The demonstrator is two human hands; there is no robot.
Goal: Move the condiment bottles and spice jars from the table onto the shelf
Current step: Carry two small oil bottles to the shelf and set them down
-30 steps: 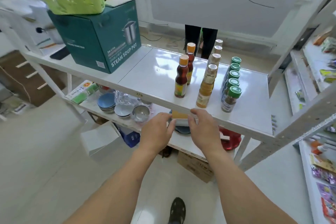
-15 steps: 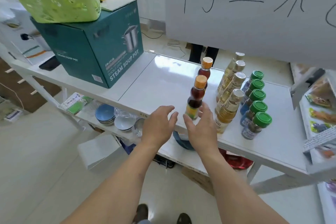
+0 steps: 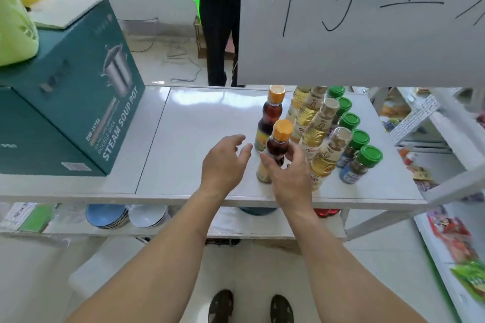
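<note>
Orange-capped dark bottle (image 3: 278,148) gripped by right hand (image 3: 291,178); left hand (image 3: 223,162) beside, fingers relaxed.

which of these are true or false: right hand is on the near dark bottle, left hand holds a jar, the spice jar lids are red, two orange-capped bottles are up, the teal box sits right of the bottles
1. The right hand grips the near dark bottle. True.
2. The left hand holds a jar. False: it is open beside the bottle, holding nothing.
3. The spice jars have red lids. False: the lids are green.
4. Two orange-capped bottles stand upright, the far one behind the near one. True.
5. The teal box sits right of the bottles. False: it is to their left.
</note>
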